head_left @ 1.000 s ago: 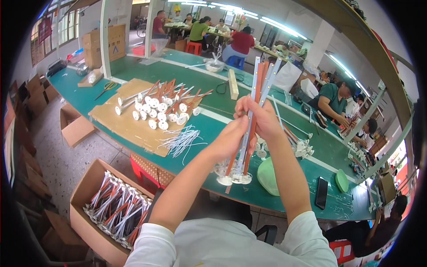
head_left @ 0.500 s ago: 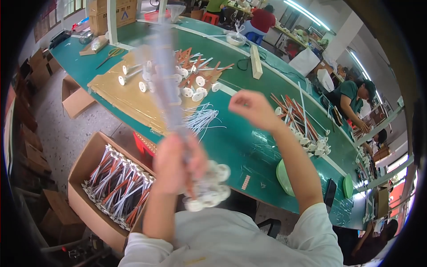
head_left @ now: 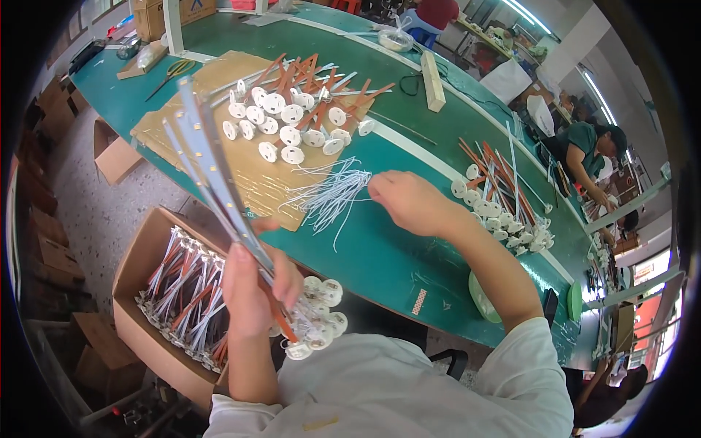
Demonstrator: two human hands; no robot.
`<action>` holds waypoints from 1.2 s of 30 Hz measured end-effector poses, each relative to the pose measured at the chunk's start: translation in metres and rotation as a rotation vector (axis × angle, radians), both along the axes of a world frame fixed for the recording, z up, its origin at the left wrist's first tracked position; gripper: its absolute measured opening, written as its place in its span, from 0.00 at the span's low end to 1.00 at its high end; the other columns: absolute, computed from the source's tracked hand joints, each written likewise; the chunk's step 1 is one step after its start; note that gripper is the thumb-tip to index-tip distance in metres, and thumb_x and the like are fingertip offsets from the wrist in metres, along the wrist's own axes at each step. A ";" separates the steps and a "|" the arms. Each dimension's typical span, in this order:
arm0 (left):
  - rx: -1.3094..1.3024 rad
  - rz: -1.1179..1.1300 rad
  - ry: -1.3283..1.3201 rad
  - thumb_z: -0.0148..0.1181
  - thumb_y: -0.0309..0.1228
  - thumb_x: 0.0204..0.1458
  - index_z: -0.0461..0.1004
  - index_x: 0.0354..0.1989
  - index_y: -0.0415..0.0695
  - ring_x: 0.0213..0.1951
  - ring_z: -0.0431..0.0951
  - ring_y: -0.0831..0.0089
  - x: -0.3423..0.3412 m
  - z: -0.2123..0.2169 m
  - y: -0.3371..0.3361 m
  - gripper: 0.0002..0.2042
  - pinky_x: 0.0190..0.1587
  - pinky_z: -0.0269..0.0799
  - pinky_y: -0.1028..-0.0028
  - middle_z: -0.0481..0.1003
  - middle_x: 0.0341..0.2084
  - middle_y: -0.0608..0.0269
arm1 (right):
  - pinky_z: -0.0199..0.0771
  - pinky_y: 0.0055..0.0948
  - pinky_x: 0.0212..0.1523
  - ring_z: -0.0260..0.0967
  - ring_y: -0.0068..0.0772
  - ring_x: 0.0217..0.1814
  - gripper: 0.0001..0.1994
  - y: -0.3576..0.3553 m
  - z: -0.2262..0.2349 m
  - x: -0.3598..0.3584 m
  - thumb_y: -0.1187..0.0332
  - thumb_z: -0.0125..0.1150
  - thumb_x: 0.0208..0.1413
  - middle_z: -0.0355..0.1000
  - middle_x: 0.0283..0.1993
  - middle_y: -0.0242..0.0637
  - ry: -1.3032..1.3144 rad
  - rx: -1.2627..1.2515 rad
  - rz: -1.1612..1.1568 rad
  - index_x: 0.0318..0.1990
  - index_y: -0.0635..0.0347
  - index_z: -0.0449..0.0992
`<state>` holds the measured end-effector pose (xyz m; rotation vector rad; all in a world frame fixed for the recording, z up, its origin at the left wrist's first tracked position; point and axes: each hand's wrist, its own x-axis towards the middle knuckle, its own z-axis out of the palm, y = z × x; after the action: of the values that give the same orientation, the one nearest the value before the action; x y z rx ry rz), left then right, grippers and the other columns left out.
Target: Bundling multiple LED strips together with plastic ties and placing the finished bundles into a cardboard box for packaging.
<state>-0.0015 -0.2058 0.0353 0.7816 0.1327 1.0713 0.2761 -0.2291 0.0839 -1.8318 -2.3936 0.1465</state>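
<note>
My left hand (head_left: 252,285) is wrapped round a bundle of LED strips (head_left: 212,164), pale grey and orange-brown. The strips rise up and to the left, and their white round end discs (head_left: 321,317) hang below the hand near my shirt. My right hand (head_left: 412,204) is closed in a pinch at the right end of a loose bunch of thin white ties (head_left: 332,196) on the green table. Farther back, more strips with white discs (head_left: 292,114) are heaped on a brown cardboard sheet (head_left: 164,128).
An open carton (head_left: 131,292) packed with tied strips stands at my lower left. Another pile of strips with discs (head_left: 496,212) lies right of my right arm. Scissors (head_left: 175,71), a wooden block (head_left: 432,80) and a green bowl (head_left: 482,298) are about. A co-worker (head_left: 584,157) works at the far right.
My right hand has come down to the white ties, its fingers now at their end. My left hand has moved left and down with the strips, which now lean left.
</note>
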 end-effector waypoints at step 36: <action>0.663 -0.201 0.225 0.47 0.27 0.60 0.62 0.54 0.32 0.31 0.80 0.59 0.063 -0.007 -0.107 0.16 0.36 0.74 0.67 0.76 0.31 0.50 | 0.72 0.22 0.21 0.72 0.30 0.26 0.20 -0.187 0.056 -0.106 0.74 0.61 0.34 0.73 0.35 0.42 -0.177 0.547 0.284 0.40 0.72 0.76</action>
<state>0.0615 -0.3131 0.0281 1.4815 -0.1195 0.8314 0.1703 -0.4165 0.1399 -1.3011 -2.4596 -0.6073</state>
